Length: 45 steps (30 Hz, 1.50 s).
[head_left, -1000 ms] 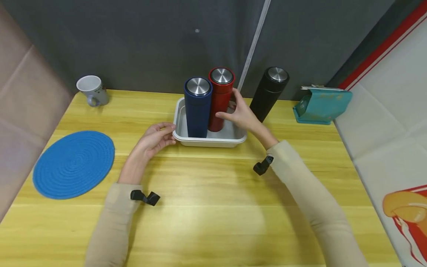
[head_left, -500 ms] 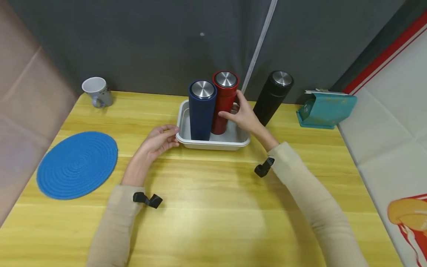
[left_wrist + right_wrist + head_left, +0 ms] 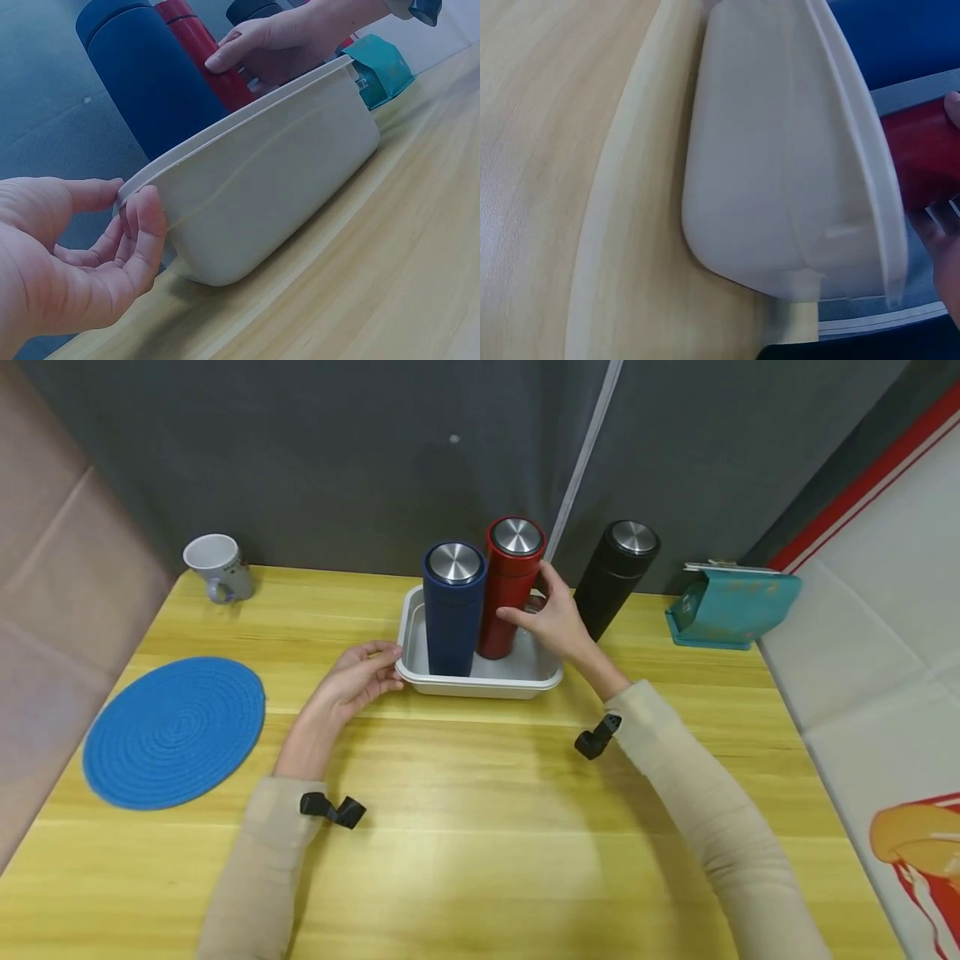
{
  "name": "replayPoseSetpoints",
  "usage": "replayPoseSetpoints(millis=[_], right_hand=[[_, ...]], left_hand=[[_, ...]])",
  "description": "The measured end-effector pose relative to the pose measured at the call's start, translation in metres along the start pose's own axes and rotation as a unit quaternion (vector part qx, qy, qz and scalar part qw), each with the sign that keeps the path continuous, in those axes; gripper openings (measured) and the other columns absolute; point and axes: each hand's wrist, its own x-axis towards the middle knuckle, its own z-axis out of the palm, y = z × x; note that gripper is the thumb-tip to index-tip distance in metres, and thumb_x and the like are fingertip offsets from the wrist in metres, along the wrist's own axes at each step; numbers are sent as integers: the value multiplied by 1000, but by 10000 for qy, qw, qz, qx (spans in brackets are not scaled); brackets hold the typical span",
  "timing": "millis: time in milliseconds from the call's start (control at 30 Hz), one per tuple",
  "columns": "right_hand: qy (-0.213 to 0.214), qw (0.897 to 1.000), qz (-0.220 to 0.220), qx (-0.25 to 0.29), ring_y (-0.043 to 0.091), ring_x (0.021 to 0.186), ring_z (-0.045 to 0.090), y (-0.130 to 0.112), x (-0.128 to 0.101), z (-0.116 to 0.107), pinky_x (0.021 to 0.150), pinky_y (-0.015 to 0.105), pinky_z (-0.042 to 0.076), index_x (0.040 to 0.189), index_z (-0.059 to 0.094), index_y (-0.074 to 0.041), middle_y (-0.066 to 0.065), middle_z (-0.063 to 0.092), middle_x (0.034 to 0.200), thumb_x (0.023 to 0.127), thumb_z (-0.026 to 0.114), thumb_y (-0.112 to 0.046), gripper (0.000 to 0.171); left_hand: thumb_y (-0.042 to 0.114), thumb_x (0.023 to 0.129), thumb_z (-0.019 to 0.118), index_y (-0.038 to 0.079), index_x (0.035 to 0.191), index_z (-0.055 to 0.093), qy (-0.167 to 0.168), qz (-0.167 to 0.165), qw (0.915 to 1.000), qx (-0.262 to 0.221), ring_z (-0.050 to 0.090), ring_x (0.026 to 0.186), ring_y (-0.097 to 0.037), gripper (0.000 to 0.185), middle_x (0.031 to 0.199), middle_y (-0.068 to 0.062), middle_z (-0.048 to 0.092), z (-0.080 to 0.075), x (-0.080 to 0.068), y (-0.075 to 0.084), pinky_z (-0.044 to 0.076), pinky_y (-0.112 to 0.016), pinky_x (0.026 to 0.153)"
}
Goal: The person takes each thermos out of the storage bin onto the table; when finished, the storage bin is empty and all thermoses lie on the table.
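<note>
A blue thermos bottle (image 3: pixel 453 622) and a red thermos bottle (image 3: pixel 508 585), both with steel-topped lids, stand upright in a white rectangular tray (image 3: pixel 480 687). My left hand (image 3: pixel 351 682) pinches the tray's left rim between thumb and fingers, as the left wrist view shows closely. Reaching over the tray's right side, my right hand (image 3: pixel 558 622) grips the red bottle around its middle, thumb in front and fingers behind. In the right wrist view, the tray wall (image 3: pixel 765 150) hides most of the red bottle (image 3: pixel 922 154). A small gap shows between the two bottles near their bases.
A black thermos bottle (image 3: pixel 611 581) stands behind my right hand. Farther right sits a clipped teal pouch (image 3: pixel 738 606). On the left are a patterned mug (image 3: pixel 219 568) and a round blue woven mat (image 3: pixel 176 732). A grey partition (image 3: pixel 300 460) rises along the table's back edge.
The red bottle has shifted slightly right, away from the blue one, with my right hand around it. My left hand stays on the tray rim. The head view also shifted a little.
</note>
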Motion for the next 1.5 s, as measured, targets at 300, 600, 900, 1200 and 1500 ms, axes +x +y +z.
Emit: replayPoseSetpoints(millis=[300, 600, 900, 1200, 1500], right_hand=[[236, 9994, -66, -263, 27, 114, 55, -34, -12, -3, 99, 38, 50, 132, 46, 6, 22, 55, 126, 79, 75, 3, 60], [343, 9989, -21, -321, 24, 113, 56, -20, -8, -7, 97, 35, 51, 133, 48, -2, 15, 58, 126, 78, 80, -5, 64], [692, 9969, -261, -276, 21, 110, 58, -29, -12, -22, 95, 33, 52, 133, 51, -5, 11, 60, 125, 78, 81, -9, 63], [954, 9953, -182, 60, 21, 108, 59, -51, -27, -36, 95, 33, 52, 131, 55, -8, 9, 62, 123, 77, 81, -7, 60], [1045, 9938, -166, 330, 25, 106, 59, -61, -41, -47, 95, 31, 52, 129, 57, -8, 11, 63, 121, 77, 81, -7, 57]], left_hand=[[9, 101, 52, -1, 116, 45, -45, 39, 9999, -82, 56, 69, -14, 20, 82, -6, 57, 0, 0, 0, 54, -21, 64], [9, 100, 52, -1, 116, 45, -67, 87, 9999, -55, 56, 68, -13, 20, 81, -5, 57, 0, 1, 0, 54, -21, 64], [9, 100, 52, 0, 113, 47, -42, 111, 9999, -89, 56, 68, -12, 16, 82, -5, 57, 2, 2, 1, 54, -21, 64], [9, 100, 52, -3, 118, 45, -41, 51, 9999, -91, 56, 68, -12, 23, 82, -6, 57, 4, 2, 1, 54, -21, 63], [10, 100, 52, -1, 114, 46, -49, 99, 9999, 43, 56, 68, -12, 18, 82, -6, 57, 4, 2, 3, 54, -21, 64]])
